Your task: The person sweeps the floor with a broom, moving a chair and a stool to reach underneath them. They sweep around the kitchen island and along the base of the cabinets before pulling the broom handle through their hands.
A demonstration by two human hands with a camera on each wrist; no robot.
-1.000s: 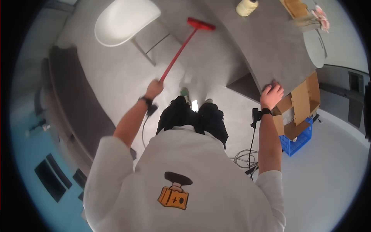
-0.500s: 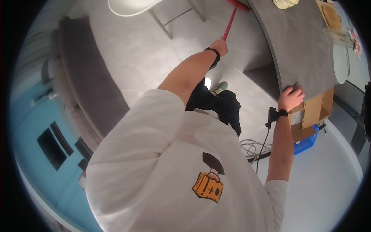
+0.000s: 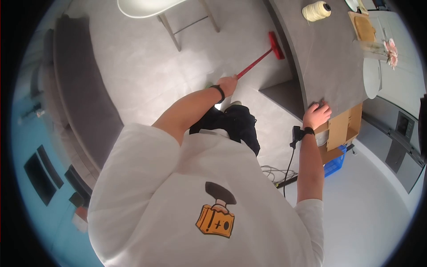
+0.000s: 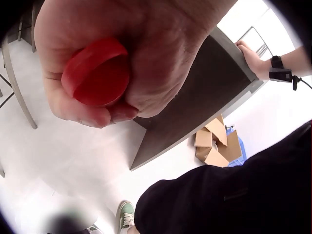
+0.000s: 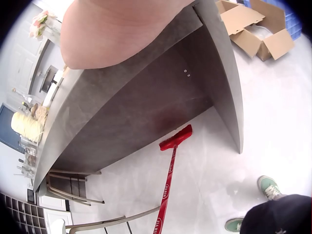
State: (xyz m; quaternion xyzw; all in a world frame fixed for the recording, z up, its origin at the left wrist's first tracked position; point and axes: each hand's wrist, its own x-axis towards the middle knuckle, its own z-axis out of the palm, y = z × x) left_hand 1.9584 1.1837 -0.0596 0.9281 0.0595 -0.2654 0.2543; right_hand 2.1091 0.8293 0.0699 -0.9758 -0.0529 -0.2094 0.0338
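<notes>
The left hand [image 3: 227,85] is wrapped round the handle of a red broom [image 3: 254,65]; the left wrist view shows its fingers curled about the handle's round end [image 4: 100,73]. The red broom head [image 5: 176,138] lies on the floor close to the base of the grey table, seen in the right wrist view. On the corner of the grey tabletop [image 3: 331,58] rests the right hand [image 3: 317,115], fingers bent over something small and dark that I cannot make out.
A cream cone of twine [image 3: 316,11] stands on the tabletop. Below its near end are an open cardboard box [image 3: 339,129] and a blue crate [image 3: 334,166]. A white chair [image 3: 149,6] stands ahead, a dark bench [image 3: 84,80] at the left, and coiled cables [image 3: 272,172] on the floor.
The broom head has moved right, then back nearer the body beside the table, as the left hand swung across and drew back. The right hand has stayed at the table corner.
</notes>
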